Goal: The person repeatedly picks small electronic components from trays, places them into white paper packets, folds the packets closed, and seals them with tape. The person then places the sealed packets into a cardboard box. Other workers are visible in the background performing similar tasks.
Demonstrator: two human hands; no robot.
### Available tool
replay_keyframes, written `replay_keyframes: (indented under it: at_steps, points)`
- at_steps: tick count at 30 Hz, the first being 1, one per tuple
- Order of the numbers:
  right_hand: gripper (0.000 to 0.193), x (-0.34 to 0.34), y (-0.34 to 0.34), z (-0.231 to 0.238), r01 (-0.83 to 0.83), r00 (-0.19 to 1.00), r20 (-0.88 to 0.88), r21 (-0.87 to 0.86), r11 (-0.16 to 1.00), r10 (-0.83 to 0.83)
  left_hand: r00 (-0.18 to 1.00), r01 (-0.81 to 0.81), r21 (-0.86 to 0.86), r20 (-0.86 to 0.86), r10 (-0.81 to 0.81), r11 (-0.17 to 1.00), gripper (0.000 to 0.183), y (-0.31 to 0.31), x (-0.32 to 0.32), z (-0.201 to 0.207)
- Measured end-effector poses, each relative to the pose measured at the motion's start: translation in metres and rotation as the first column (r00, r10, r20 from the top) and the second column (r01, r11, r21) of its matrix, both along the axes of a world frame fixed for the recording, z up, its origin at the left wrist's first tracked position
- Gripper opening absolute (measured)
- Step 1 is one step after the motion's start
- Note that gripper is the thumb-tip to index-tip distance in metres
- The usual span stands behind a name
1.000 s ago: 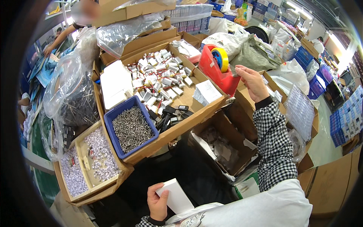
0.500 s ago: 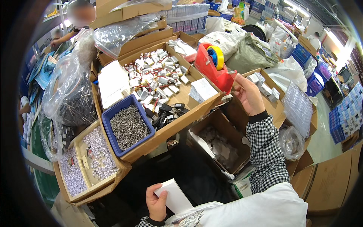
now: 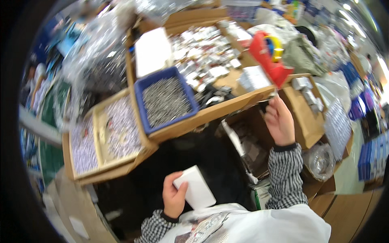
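Observation:
My left hand [image 3: 174, 197] grips a flat white rectangular box [image 3: 196, 188] low in the middle, with the thumb on its upper face. My right hand [image 3: 280, 122] is raised at the right, just below the cutting end of a red tape dispenser [image 3: 262, 56] that carries a yellow-rimmed roll [image 3: 276, 48]. Its thumb and finger are pinched; motion blur hides what is between them, if anything. Beside the dispenser, a stack of white cards or flat boxes [image 3: 256, 79] stands in the large cardboard tray [image 3: 235, 103].
Small silver parts [image 3: 206, 50] fill the tray. A blue bin of metal screws [image 3: 167, 101] sits at its corner, beside a divided tray of small pale pieces [image 3: 117, 129]. An open carton [image 3: 259, 158] stands below. Another cardboard box [image 3: 302, 117] lies to the right.
My right hand has drawn back from the dispenser's cutting end, toward me and below it. The view has turned, shifting the benches rightward. The left hand still grips the white box.

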State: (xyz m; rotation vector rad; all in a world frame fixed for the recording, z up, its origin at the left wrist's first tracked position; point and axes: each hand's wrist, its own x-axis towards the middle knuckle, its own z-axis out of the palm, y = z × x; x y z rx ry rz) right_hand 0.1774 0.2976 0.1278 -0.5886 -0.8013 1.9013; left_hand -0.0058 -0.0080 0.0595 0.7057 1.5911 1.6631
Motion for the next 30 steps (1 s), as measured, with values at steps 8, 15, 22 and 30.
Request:
replay_keyframes:
  at_steps: [8,15,22,30]
  points:
    - [0.042,-0.047,-0.169,-0.041,-0.512,0.813,0.064,-0.395,0.763,0.579,0.964,-0.053,0.02,-0.26,0.057,0.998,0.033,-0.007,0.003,-0.007]
    - [0.045,-0.066,-0.197,-0.046,-0.378,0.914,-0.012,-0.386,0.842,0.405,0.926,0.156,-0.114,-0.327,-0.186,0.981,0.036,-0.005,-0.013,0.023]
    - [0.043,-0.066,-0.202,-0.049,-0.392,0.919,-0.095,-0.337,0.856,0.384,0.903,0.286,-0.194,-0.274,-0.332,0.938,0.036,0.0,-0.025,0.036]
    - [0.039,-0.065,-0.199,-0.047,-0.414,0.893,0.042,-0.315,0.854,0.448,0.909,0.245,-0.121,-0.317,-0.271,0.962,0.037,0.002,-0.022,0.026]
